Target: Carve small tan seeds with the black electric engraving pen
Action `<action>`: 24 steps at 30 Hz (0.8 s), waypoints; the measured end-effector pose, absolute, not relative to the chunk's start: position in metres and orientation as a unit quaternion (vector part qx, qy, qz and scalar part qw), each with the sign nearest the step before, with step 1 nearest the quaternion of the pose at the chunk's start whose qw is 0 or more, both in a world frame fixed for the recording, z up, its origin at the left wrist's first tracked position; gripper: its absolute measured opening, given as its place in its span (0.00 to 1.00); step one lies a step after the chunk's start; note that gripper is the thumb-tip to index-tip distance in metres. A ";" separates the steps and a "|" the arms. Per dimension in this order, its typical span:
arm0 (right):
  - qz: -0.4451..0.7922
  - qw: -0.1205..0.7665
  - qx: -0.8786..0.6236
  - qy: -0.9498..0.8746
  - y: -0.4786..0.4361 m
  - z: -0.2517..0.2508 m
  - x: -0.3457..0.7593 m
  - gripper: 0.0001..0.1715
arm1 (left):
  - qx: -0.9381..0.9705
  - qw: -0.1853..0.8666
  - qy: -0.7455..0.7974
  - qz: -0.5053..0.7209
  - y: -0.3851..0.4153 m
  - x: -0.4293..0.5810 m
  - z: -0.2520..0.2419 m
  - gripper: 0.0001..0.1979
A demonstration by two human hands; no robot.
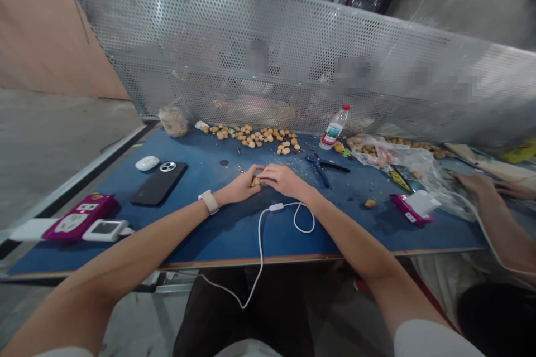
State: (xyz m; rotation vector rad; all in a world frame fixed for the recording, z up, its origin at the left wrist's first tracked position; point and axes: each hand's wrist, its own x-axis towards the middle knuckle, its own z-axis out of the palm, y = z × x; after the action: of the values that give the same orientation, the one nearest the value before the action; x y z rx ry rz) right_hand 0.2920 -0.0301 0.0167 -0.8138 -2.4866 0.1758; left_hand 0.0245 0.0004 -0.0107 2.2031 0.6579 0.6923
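A small tan nut-like piece (255,181) sits between my hands, low over the blue table in the middle of the view. My left hand (244,184), with a pale watch strap on its wrist, has its fingers closed around the piece. From the other side my right hand (282,178) presses its closed fingers onto the same piece, hiding part of it. Just beyond my left hand pokes the tip of a thin metal tool (240,169), mostly hidden. Dark-handled pliers (322,167) lie beyond my right hand, among pale crumbs.
More tan nut-like pieces (255,136) lie along the perforated metal screen (234,50), beside a water bottle (334,131). At left are a phone (159,184) and a purple power strip (79,216). A white cable (260,245) crosses the front edge. Another person's hand (477,187) works at right.
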 end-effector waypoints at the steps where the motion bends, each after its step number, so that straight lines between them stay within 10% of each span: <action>1: 0.064 0.257 -0.298 -0.917 -0.030 0.017 0.292 0.17 | 0.856 0.362 0.256 0.266 0.001 0.025 -0.011 0.29; 24: 0.096 0.292 -0.307 -0.901 -0.028 0.015 0.294 0.07 | 0.873 0.356 0.230 0.242 -0.001 0.019 -0.009 0.27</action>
State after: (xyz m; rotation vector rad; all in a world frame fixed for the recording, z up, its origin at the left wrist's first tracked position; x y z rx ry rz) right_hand 0.2941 -0.0283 0.0149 -0.8180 -2.4003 0.2553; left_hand 0.0192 -0.0005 -0.0088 2.2547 0.5945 0.6239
